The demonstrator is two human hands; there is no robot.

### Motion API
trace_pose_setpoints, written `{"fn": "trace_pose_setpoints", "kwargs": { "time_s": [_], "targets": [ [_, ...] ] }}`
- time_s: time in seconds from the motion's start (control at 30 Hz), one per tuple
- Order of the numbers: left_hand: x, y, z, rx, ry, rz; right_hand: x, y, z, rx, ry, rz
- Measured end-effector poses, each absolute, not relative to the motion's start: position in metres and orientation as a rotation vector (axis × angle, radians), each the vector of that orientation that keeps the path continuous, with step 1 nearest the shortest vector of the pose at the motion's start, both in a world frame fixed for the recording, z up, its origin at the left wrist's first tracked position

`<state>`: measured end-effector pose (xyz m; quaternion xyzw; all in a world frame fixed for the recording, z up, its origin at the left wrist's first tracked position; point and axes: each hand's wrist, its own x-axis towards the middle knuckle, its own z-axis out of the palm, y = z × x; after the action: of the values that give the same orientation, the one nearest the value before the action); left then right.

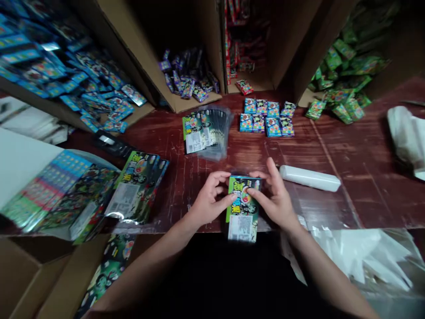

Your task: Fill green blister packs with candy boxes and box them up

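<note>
A green and black printed pouch point(244, 212) is held between both hands at the front edge of the dark red table point(159, 128). My left hand point(212, 199) grips its left side, thumb on the front face and fingers behind. On the pouch's right side, my right hand point(274, 195) presses with its thumb, the index finger raised. Beyond the hands lie small packets point(267, 118) in two rows. A fanned stack of similar pouches point(206, 133) rests to their left. The white roll point(310, 178) lies to the right of my right hand.
Cardboard boxes hold blue packets point(99, 97), purple packets point(189, 82), red packets point(245, 86) and green packets point(345, 97) along the back. Stacked pouches point(136, 186) and a filled display tray point(59, 190) sit at left. Plastic bags point(372, 257) hang at the lower right.
</note>
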<state>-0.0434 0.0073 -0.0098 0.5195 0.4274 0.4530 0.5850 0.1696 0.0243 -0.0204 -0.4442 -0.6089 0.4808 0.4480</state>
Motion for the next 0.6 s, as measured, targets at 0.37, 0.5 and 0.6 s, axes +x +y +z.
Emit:
{"fn": "trace_pose_setpoints", "kwargs": {
  "time_s": [0.37,0.5,0.6],
  "targets": [
    [-0.047,0.009,-0.010,1.200,1.127,1.006,0.182,0.023,-0.035,-1.126,-1.639,1.276],
    [-0.046,0.023,-0.006,1.175,1.128,1.059,0.168,0.022,-0.031,-1.132,-1.534,1.161],
    [-0.045,0.029,-0.001,1.131,1.150,1.054,0.164,0.024,-0.023,-1.153,-1.434,1.234]
  ]
}}
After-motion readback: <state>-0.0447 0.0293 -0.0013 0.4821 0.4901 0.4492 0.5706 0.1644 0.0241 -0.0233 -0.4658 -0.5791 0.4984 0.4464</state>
